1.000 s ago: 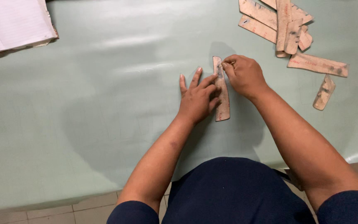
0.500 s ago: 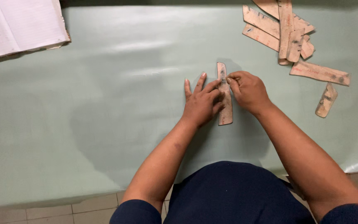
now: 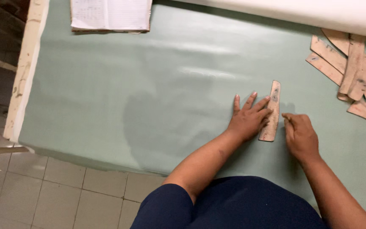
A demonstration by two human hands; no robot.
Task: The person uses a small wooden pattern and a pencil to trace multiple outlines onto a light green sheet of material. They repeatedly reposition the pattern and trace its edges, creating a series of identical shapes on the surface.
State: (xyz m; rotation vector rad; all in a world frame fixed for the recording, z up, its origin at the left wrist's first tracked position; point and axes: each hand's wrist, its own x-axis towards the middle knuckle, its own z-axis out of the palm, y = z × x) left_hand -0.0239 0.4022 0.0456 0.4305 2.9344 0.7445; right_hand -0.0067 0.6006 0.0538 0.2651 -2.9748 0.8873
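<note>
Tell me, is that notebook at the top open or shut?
Open: the notebook lies flat on the green sheet, its white ruled pages facing up.

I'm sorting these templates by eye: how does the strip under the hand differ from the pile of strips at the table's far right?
The single strip lies alone and flat on the green sheet, pinned by the left hand; the pile of strips is untouched. The single strip shows whole; those in the pile overlap and cross at angles. Both are tan, worn, card-like pieces. The right hand rests beside the single strip.
</note>
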